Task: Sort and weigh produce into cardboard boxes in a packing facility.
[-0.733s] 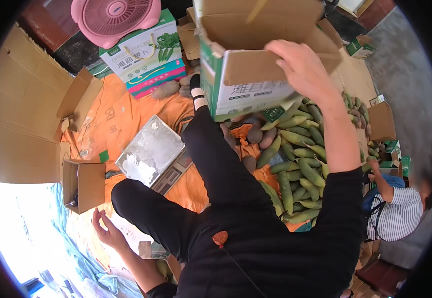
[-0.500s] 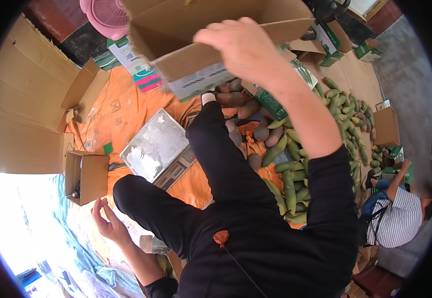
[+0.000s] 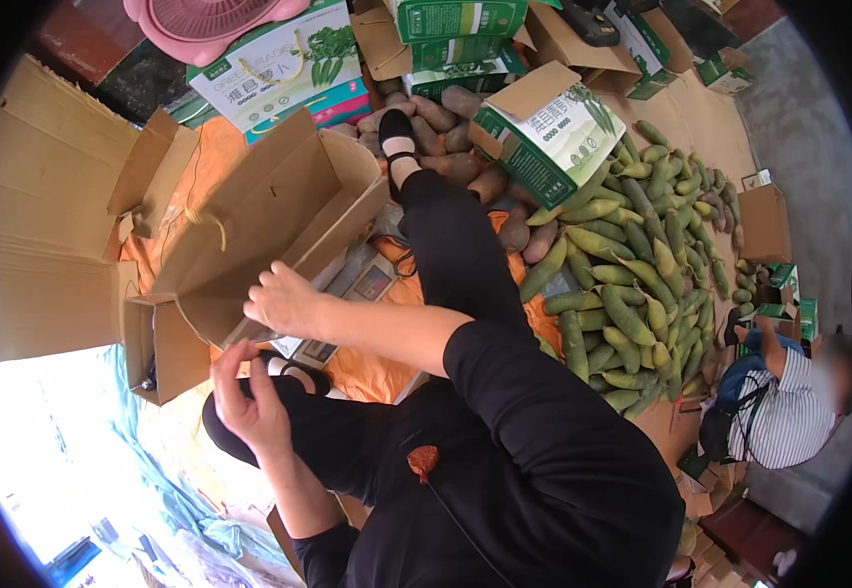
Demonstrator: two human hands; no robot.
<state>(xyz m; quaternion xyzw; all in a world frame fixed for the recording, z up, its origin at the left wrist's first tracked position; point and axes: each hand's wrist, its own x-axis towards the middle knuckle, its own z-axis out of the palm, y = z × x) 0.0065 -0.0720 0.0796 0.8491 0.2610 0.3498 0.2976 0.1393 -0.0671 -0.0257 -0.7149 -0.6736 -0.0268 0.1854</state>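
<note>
An open cardboard box [image 3: 259, 211], brown inside with a yellowish cord handle, sits tilted over the flat scale [image 3: 372, 284] in front of me. My right hand [image 3: 289, 299] is closed over the near rim of this box, fingers curled to its inner side. Close to the box's near left corner is my left hand [image 3: 250, 402], its thumb and fingers apart and nothing visible in them. Most of the scale's plate is hidden under the box; part of its display panel shows beside my right forearm.
Green radishes [image 3: 632, 284] lie heaped to the right. Reddish-brown roots [image 3: 455, 167] lie by my foot. A green-and-white carton [image 3: 553, 132] stands among them. A pink basket [image 3: 205, 20] rests at the back left. A small brown box [image 3: 176, 353] stands left. A person [image 3: 779, 402] sits far right.
My right hand has brought the box down and left, from high at the back to over the scale. My left hand has moved up and right, closer to the box.
</note>
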